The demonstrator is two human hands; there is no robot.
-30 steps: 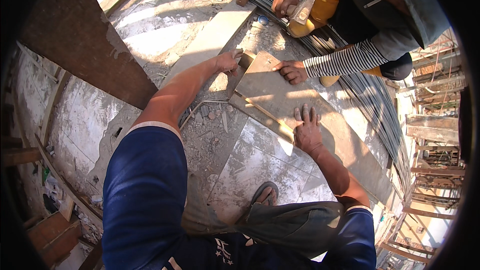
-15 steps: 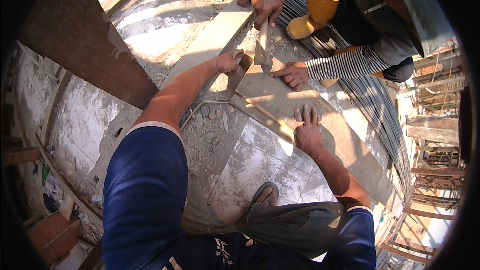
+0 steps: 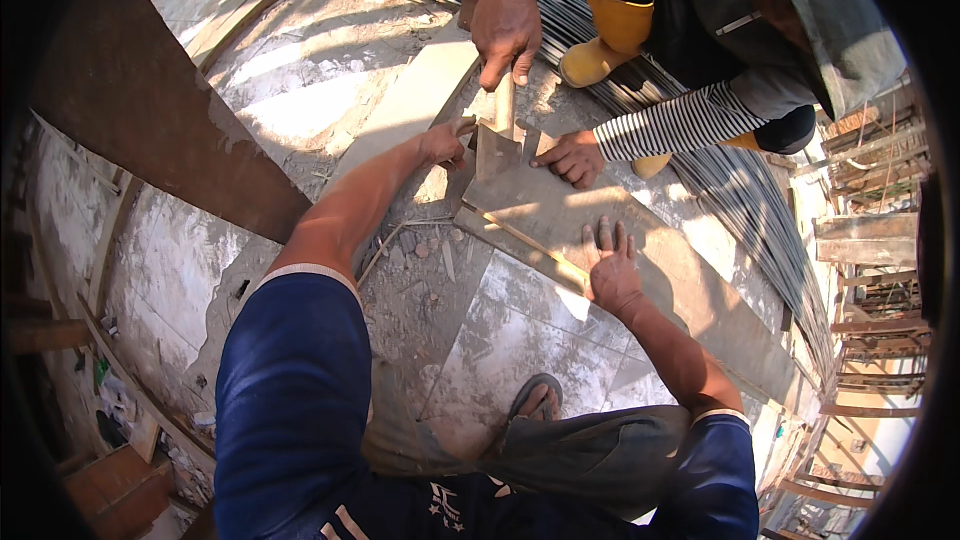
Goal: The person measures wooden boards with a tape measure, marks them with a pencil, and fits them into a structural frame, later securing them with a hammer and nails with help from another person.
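A long grey-brown board lies slantwise in front of me, with a narrow strip of wood along its near edge. My right hand presses flat on the board, fingers stretched out. At the board's far left end, my left hand has its fingers curled closed; what they grip is hidden. Right beside it is the broad metal blade of a wooden-handled tool, its handle held in a co-worker's hand. The co-worker's other hand rests on the board's far edge.
A bundle of steel rods curves behind the board, near the co-worker's yellow boot. A wide brown plank rises at the left. Rubble litters the floor, and timber framing stands at right.
The co-worker's tool has come down and left, its blade now lower against the board's end beside my left hand. My right hand stays on the board. The whole view has shifted slightly.
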